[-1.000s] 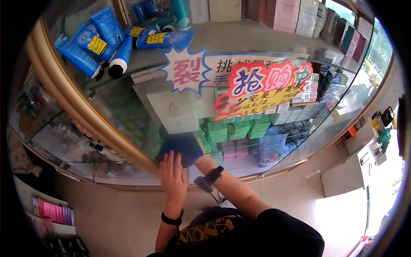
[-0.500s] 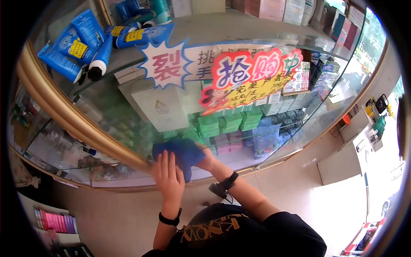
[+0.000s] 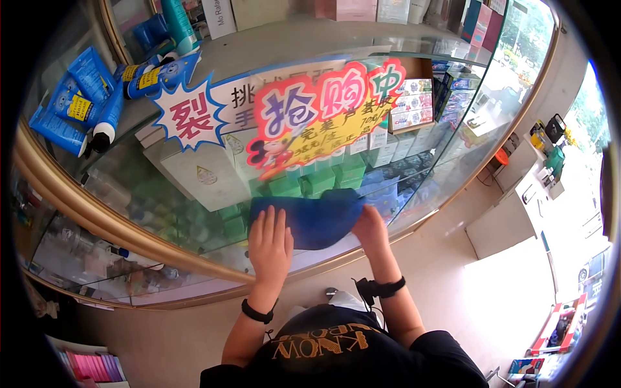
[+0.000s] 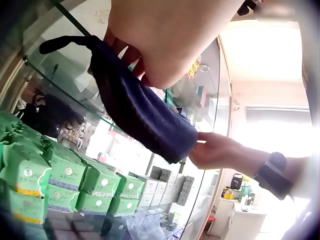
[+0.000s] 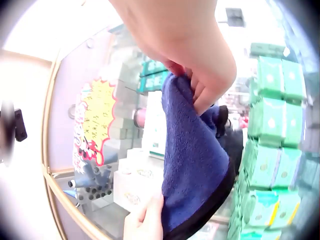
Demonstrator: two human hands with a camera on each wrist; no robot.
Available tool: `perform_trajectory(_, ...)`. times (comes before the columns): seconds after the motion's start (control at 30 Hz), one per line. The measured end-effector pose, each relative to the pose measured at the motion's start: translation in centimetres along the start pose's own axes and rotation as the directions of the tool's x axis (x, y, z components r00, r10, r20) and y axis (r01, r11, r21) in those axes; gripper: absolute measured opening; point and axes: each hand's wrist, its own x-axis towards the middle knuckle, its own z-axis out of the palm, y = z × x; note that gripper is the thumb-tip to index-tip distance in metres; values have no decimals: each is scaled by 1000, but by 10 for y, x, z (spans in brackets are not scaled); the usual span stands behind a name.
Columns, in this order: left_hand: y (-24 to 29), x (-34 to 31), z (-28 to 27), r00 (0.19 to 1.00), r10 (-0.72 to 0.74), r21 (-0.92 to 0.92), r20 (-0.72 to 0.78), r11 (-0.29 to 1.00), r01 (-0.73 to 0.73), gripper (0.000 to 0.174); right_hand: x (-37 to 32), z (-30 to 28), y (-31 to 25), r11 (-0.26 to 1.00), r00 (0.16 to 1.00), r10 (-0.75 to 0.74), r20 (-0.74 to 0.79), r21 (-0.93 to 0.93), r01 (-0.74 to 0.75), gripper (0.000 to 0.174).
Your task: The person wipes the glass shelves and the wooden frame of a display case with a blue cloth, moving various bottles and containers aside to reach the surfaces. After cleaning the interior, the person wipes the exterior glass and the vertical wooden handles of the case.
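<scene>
The person holds a blue cloth point(image 3: 310, 221) between both hands, at the near edge of the glass counter point(image 3: 349, 258). The left hand point(image 3: 270, 252) holds one end in a narrow grip, its fingers laid close together and fairly straight over the cloth. The right hand point(image 3: 372, 231) pinches the other end between thumb and fingers, its grip narrow too. One dark-trimmed edge of the cloth hangs loose in the right wrist view. Beyond the cloth, green packs point(image 3: 320, 181) show through the glass, with a white box point(image 3: 204, 169) to their left. A star-shaped sign point(image 3: 191, 121) stands beside a red-edged sign point(image 3: 330, 116); blue tubes point(image 3: 77, 107) lie toward the counter's left corner.
</scene>
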Motion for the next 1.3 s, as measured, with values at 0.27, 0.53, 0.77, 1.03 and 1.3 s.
perform_trajectory(0.27,29,20,26,998,66,-48,3,997,-66,40,-24,34,-51,248,650,-752,110,-866,433,45)
perform_trajectory(0.53,20,15,19,998,57,-47,17,997,-56,42,13,50,-47,-474,644,-642,416,-876,94,49)
perform_trajectory(0.77,-4,-4,-13,999,-53,67,10,996,53,36,20,53,-60,-646,628,-590,507,-763,10,34)
perform_trajectory(1.03,-20,-15,-20,992,-114,132,-46,984,119,31,-5,87,-29,-641,748,-348,565,-726,251,33)
perform_trajectory(1.3,4,9,1,999,45,-11,-1,999,-45,33,12,60,-57,-678,730,-516,448,-734,-28,44)
